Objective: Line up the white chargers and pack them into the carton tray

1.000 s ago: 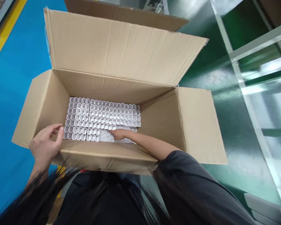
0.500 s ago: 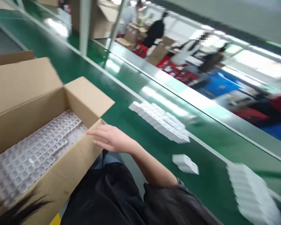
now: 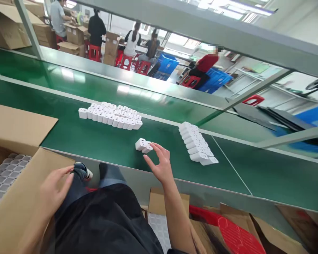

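My right hand (image 3: 161, 162) reaches over the green conveyor belt (image 3: 106, 141), fingers spread, just short of a small clump of white plug adapters (image 3: 143, 145). It holds nothing. My left hand (image 3: 57, 185) rests open on the near flap of a cardboard box (image 3: 18, 208) at the lower left. Trays of white adapters (image 3: 1, 178) fill that box. A long block of white adapters (image 3: 111, 114) lies further up the belt to the left. Another row of adapters (image 3: 198, 148) lies to the right of my right hand.
Several people sit on red stools among cardboard boxes and blue crates (image 3: 166, 63) beyond the belt's far rail. A grey metal frame (image 3: 228, 38) crosses overhead. Below the belt edge lie a red plastic stool (image 3: 228, 229) and more cardboard (image 3: 159, 201).
My view swung from inside the box to the belt. My right hand left the box and reached out to the adapters on the belt. My left hand stayed at the box's near edge.
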Tool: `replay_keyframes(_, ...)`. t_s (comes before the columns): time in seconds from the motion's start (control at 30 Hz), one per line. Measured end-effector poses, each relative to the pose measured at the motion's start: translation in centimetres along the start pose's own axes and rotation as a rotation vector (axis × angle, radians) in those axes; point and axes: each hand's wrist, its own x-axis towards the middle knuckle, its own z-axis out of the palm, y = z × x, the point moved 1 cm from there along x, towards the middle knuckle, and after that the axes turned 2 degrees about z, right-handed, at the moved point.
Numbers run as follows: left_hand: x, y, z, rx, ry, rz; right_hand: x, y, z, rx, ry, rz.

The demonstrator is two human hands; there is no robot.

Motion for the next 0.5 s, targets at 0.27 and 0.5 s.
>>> replay_keyframes(0.27, 13.3, 8.1, 12.8, 0.029, -0.114, 0.437, 3.3, 2.7, 2.2, -0.159, -0.223, -0.195)
replay_keyframes(0.5, 21.2, 7.8, 13.8, 0.180, -0.118, 0.557, 4.0, 5.5, 2.7, -0.152, -0.173, -0.082)
